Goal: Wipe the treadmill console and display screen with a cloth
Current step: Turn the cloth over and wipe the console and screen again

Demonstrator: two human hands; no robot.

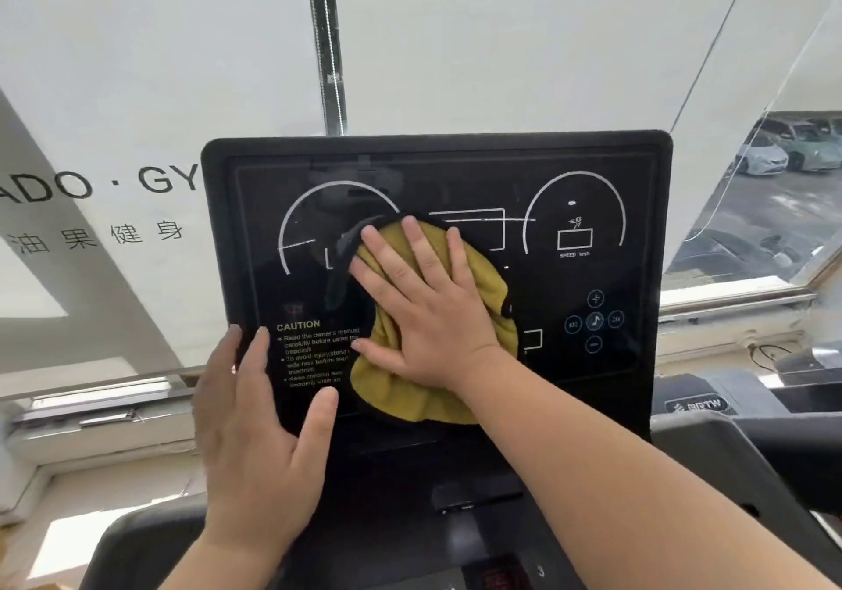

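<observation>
Pressing the cloth (401,389) flat against the display screen (455,179), right hand (423,311).

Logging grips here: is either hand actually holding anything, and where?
Nothing is gripped. The right hand presses flat on the middle of the yellow cloth, against the display screen; the left hand rests flat on the lower left of the console.

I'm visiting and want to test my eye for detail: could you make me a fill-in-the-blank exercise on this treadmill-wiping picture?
1. The right hand presses a ____ cloth flat on the display screen.
2. The left hand lies at the ____ edge of the console.
3. The warning label is headed ____.
4. The right-hand dial is marked ____.

Missing words: yellow; left; CAUTION; SPEED.
</observation>
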